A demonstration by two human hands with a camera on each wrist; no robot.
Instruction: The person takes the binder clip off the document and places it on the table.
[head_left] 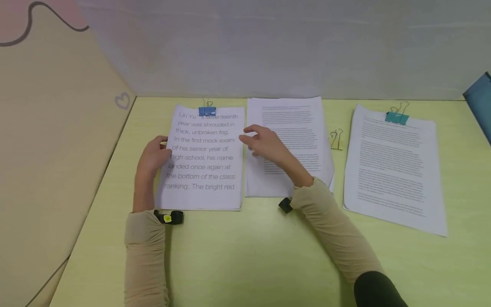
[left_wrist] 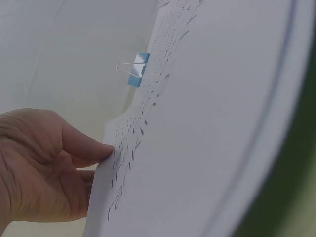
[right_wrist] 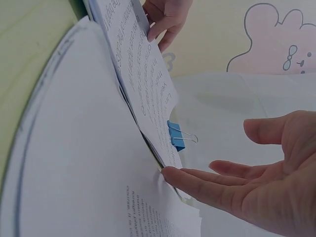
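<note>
A stack of large-print sheets point(head_left: 201, 167) lies at the left of the table, with a blue binder clip point(head_left: 207, 111) on its top edge. My left hand point(head_left: 151, 157) holds the stack's left edge; in the left wrist view its thumb point(left_wrist: 91, 148) lies on the printed side while the other fingers are partly hidden behind the paper. Over the gap between this stack and the small-print stack point(head_left: 287, 111) beside it, my right hand point(head_left: 266, 144) hovers with fingers spread. A fingertip point(right_wrist: 170, 174) is right at the large-print stack's right edge in the right wrist view.
A gold binder clip point(head_left: 336, 140) lies on the table point(head_left: 245, 251) right of the middle stack. Farther right is another small-print stack point(head_left: 391, 170) with a teal binder clip point(head_left: 397, 117). A pale wall point(head_left: 268, 51) rises behind, and a cream panel point(head_left: 57, 128) borders the left.
</note>
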